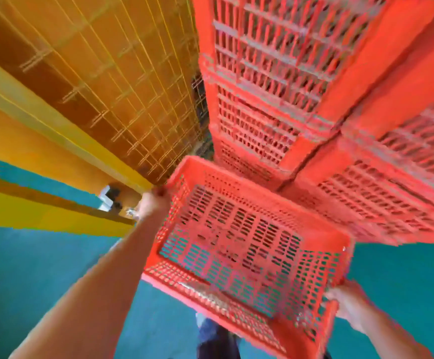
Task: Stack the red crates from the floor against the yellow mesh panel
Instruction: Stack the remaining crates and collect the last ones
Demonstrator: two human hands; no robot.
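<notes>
I hold a red perforated crate [239, 244] in the air between both hands, its open top facing me. My left hand [155, 202] grips its far left corner rim. My right hand [350, 305] grips the near right rim. Right behind the held crate rise two tall stacks of red crates [262, 94], the second stack [397, 177] to the right of the first. The yellow mesh panel [122, 81] stands to the left of the stacks, running away from me.
Teal floor [29, 268] spreads below and to the right. A yellow beam [42, 208] crosses low at the left. Some dark small objects [113, 196] lie by the panel's foot. My dark trouser leg [215, 338] shows under the crate.
</notes>
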